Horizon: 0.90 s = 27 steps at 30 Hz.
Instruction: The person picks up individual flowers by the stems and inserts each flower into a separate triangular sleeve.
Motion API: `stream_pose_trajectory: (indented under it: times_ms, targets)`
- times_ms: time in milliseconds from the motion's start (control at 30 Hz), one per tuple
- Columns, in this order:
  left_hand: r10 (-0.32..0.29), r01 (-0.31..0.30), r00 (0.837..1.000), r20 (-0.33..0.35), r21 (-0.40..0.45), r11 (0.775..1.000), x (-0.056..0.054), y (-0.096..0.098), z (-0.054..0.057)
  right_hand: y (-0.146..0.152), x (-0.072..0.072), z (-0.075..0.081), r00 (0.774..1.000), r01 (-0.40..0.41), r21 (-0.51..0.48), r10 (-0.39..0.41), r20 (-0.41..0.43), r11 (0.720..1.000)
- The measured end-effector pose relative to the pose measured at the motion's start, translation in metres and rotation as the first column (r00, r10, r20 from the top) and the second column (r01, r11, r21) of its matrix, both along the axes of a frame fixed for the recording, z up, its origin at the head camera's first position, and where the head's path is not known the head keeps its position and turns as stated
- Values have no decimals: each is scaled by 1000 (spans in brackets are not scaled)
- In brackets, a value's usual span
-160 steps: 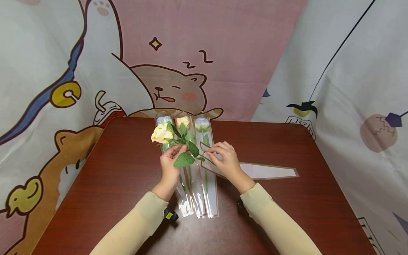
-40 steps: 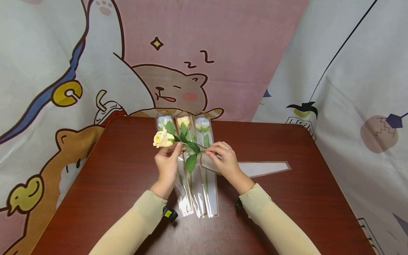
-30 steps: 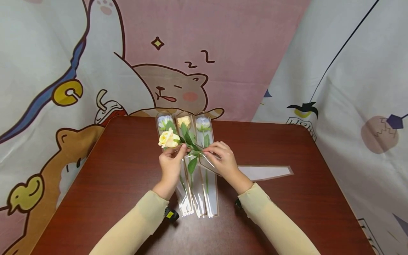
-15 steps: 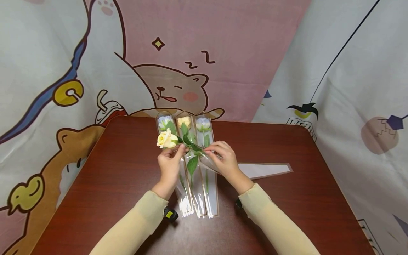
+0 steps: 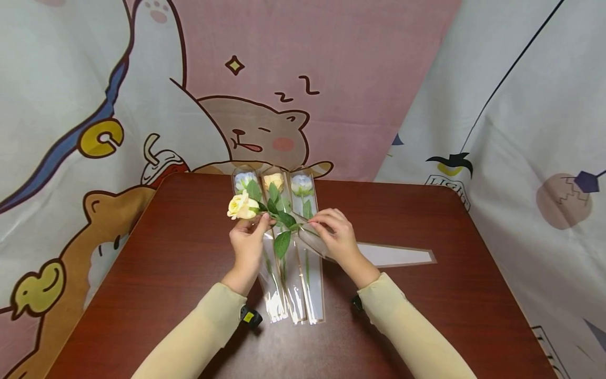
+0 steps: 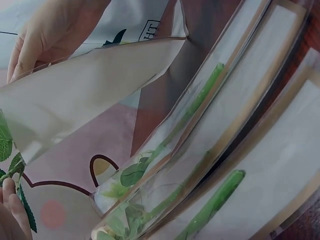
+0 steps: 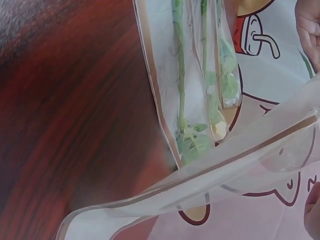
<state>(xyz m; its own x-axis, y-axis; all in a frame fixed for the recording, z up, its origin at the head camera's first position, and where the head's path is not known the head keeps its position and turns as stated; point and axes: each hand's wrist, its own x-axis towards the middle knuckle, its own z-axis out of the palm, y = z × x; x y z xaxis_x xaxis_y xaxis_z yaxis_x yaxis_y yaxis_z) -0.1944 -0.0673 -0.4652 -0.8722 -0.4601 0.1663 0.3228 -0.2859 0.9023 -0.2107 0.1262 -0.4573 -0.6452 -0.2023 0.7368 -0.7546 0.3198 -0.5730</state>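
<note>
A pale yellow rose (image 5: 243, 205) with green leaves is held by its stem between the thumb and fingers of my left hand (image 5: 248, 245). My right hand (image 5: 338, 234) pinches the mouth of a long tapered flower sleeve (image 5: 395, 253), clear in front with a white back and tan border. The stem's lower end points at this mouth and overlaps it in the head view. The left wrist view shows the sleeve (image 6: 95, 85) stretched between the right hand (image 6: 55, 30) above and the leaves by the left fingers (image 6: 15, 210). Part of the sleeve is hidden behind the right hand.
Beneath the hands, three sleeved flowers lie side by side: a blue one (image 5: 244, 180), a yellow one (image 5: 273, 182) and another blue one (image 5: 302, 184). They reach from the back edge of the brown table (image 5: 170, 263) towards the front. A cartoon cloth (image 5: 360, 79) hangs behind.
Over the last half second, my left hand and the rose have shifted slightly left, my right hand slightly right. The sleeve's narrow end has dipped a little towards the front.
</note>
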Motion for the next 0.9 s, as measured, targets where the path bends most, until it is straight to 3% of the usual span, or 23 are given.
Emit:
stream_pose_trajectory:
  times_ms: [300,733,900]
  targets:
    - [6,-6,1000,0,39,999,-3,-4,-1,-2,15,25,1000,-28,9,28,0,1000]
    - [9,-12,999,50,65,998,-5,-11,2,2,10,14,999,-29,79,29,-11,996]
    - [-11,9,1000,28,56,998,-4,-6,1,-1,14,22,1000,-8,57,9,-1,998]
